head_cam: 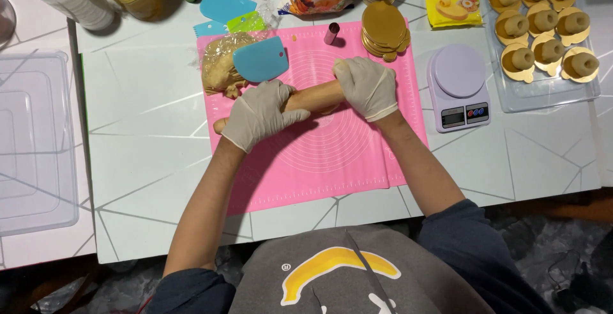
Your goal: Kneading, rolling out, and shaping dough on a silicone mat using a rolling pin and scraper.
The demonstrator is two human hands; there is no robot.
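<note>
Left hand (pixel 258 114), right hand (pixel 366 86) both clenched around rolling pin (pixel 313 99), lying across pink mat (pixel 338 154).

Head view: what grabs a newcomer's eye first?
The bright pink mat at the table's centre, where both gloved hands, left hand and right hand, grip a wooden rolling pin lying across it. Just behind the left hand sits a lump of dough with a blue scraper leaning on it. At far right, a clear tray holds dough pieces on gold discs, beside a lilac kitchen scale.
</note>
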